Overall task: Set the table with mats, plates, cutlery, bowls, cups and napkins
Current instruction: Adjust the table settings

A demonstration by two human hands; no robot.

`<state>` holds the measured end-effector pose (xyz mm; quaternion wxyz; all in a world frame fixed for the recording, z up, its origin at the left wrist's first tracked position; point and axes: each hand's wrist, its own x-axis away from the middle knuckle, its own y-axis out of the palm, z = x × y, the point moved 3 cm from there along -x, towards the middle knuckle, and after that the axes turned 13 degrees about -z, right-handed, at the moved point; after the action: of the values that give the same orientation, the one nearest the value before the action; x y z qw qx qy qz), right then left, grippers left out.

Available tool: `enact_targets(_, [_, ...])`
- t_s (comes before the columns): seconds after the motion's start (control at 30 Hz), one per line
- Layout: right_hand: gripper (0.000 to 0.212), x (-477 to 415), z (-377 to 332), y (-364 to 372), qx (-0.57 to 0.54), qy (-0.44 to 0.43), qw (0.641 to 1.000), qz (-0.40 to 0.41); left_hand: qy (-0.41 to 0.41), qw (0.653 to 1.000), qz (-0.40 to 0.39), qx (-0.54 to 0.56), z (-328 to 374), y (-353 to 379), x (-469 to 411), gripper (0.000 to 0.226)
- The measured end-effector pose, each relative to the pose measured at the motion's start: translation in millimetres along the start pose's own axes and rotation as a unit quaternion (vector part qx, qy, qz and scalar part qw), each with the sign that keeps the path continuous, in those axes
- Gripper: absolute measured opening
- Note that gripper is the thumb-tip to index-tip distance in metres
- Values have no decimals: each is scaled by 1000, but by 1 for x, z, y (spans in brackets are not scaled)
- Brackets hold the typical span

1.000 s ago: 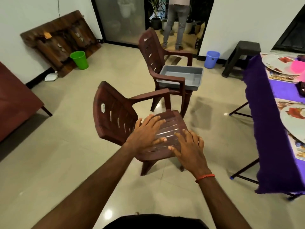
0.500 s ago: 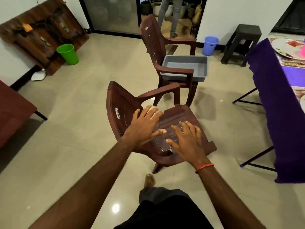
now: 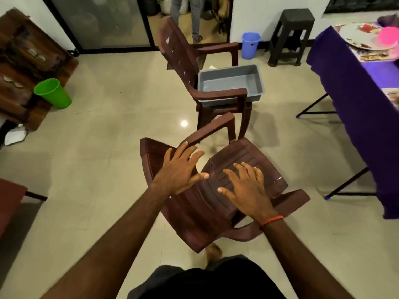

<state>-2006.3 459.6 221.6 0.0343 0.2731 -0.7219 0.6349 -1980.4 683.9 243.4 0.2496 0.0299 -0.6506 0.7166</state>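
My left hand (image 3: 181, 169) and right hand (image 3: 248, 186) are both released, fingers straight and spread, holding nothing, over a brown plastic chair (image 3: 205, 203). I cannot tell whether they touch it. Beyond my hands, a grey tub (image 3: 231, 83) sits on a second brown chair (image 3: 179, 52). Well off to the right of my right hand stands the purple-clothed desk (image 3: 356, 93), carrying a plate (image 3: 356, 35) on a printed mat (image 3: 371, 56), with something pink (image 3: 388, 36) at the plate's edge.

One head-worn view, facing forward and steeply down.
We look from above and behind, close over the outstretched left hand (image 3: 179, 169) and right hand (image 3: 248, 186); the wide lens reaches the purple-clothed table (image 3: 345, 93), well off to the right of the right hand.
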Motion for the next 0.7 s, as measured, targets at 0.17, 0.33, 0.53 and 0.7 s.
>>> enact_targets(0.17, [86,-9,-17,-6,-36,62,997,20,28,999,-28,-22,-31,-6,-16,94])
enact_targets(0.33, [88,-12,-39,0,-44,133,990,3,68,993,-64,-70,-64,-13,-33,92])
enact_targets(0.53, [114,-1,-90,24,-87,241,966,-26,107,982,-98,-118,-122,-30,-44,91])
enact_targets(0.7, [121,6,-130,36,-151,300,941,-47,90,976,-154,-129,-163,-26,-51,84])
